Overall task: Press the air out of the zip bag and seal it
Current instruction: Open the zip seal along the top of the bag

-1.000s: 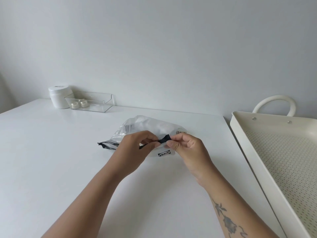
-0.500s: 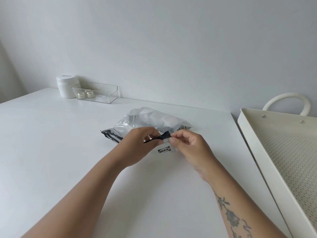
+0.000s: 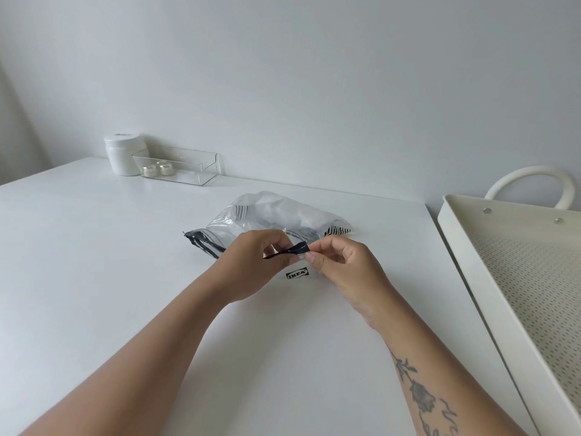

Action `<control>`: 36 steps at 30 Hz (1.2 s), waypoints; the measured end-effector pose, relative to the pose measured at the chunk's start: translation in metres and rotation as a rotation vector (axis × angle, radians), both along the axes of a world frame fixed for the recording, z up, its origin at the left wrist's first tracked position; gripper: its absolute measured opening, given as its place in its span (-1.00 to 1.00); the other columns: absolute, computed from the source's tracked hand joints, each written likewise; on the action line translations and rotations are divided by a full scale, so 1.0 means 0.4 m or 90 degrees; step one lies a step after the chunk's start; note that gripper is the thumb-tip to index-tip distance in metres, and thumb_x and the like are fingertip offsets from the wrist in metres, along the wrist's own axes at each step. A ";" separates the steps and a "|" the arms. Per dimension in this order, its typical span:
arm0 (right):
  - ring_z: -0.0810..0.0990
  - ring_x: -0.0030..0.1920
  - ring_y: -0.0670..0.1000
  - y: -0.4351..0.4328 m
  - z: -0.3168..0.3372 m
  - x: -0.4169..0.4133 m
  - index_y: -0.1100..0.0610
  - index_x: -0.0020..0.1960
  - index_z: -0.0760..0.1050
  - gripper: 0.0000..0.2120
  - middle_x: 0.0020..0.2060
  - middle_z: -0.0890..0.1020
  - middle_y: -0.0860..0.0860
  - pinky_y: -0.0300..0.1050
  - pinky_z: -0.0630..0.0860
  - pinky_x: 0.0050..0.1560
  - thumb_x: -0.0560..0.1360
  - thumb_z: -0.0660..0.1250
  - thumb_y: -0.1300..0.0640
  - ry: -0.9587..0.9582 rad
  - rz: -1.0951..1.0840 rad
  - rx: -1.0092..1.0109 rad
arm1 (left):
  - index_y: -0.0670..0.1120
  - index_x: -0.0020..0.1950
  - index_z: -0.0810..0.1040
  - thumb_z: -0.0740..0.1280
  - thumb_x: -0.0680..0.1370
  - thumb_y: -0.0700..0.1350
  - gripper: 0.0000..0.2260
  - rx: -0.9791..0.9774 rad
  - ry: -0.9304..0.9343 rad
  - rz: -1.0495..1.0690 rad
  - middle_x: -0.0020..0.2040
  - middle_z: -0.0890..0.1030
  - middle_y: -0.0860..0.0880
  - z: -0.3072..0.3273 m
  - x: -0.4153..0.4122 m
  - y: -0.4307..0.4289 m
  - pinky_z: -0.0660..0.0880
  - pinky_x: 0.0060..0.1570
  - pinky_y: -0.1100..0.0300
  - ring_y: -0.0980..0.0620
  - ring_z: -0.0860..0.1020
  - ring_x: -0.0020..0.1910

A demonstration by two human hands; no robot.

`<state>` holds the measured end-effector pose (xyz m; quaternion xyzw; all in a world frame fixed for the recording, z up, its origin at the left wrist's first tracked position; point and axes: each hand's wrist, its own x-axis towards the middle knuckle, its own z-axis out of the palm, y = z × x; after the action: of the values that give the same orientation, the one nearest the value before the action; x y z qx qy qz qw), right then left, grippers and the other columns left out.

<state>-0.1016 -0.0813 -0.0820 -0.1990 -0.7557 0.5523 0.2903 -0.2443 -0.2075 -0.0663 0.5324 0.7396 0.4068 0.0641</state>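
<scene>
Two hands at frame centre: left hand (image 3: 251,262) and right hand (image 3: 339,262), fingers closed, are pinching the bag (image 3: 276,215) strip on the worktop (image 3: 94,262). Bag is looking puffed; sealing now risks trapping air.

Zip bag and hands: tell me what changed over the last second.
Very little. Both hands keep pinching the dark zip strip at the bag's near edge; the left hand and right hand have barely shifted along it, and nothing was let go. The zip bag still lies puffed on the table. The jar, clear box and tray stayed put; only the camera moved.
</scene>
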 end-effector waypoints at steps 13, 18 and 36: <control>0.52 -0.29 -0.24 -0.008 -0.002 -0.007 0.02 -0.14 0.65 -0.95 -0.30 0.64 -0.15 -0.47 0.40 -0.25 0.48 0.43 0.14 -0.026 0.003 0.009 | 0.06 -0.15 0.59 0.37 0.53 -0.01 -0.93 -0.022 -0.021 -0.015 -0.23 0.61 0.06 -0.010 0.011 0.013 0.44 -0.20 0.21 0.06 0.50 -0.21; 0.42 -0.37 -0.19 -0.006 -0.002 -0.009 -0.02 -0.18 0.60 -0.89 -0.36 0.53 -0.13 -0.45 0.33 -0.36 0.50 0.39 0.14 -0.036 -0.043 0.030 | 0.07 -0.15 0.60 0.38 0.52 0.00 -0.94 -0.019 -0.005 0.014 -0.22 0.62 0.06 -0.008 0.010 0.012 0.42 -0.23 0.22 0.08 0.50 -0.22; 0.43 -0.40 -0.19 -0.004 0.004 -0.005 0.06 -0.23 0.58 -0.89 -0.42 0.57 -0.19 -0.38 0.31 -0.39 0.47 0.42 0.15 -0.012 -0.074 -0.010 | 0.07 -0.14 0.58 0.33 0.55 0.00 -0.91 -0.039 0.075 0.045 -0.25 0.57 0.11 -0.001 0.004 0.007 0.44 -0.14 0.08 0.08 0.50 -0.21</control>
<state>-0.1034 -0.0829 -0.0804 -0.2502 -0.7413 0.5383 0.3133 -0.2427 -0.2045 -0.0666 0.5269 0.7724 0.3540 0.0219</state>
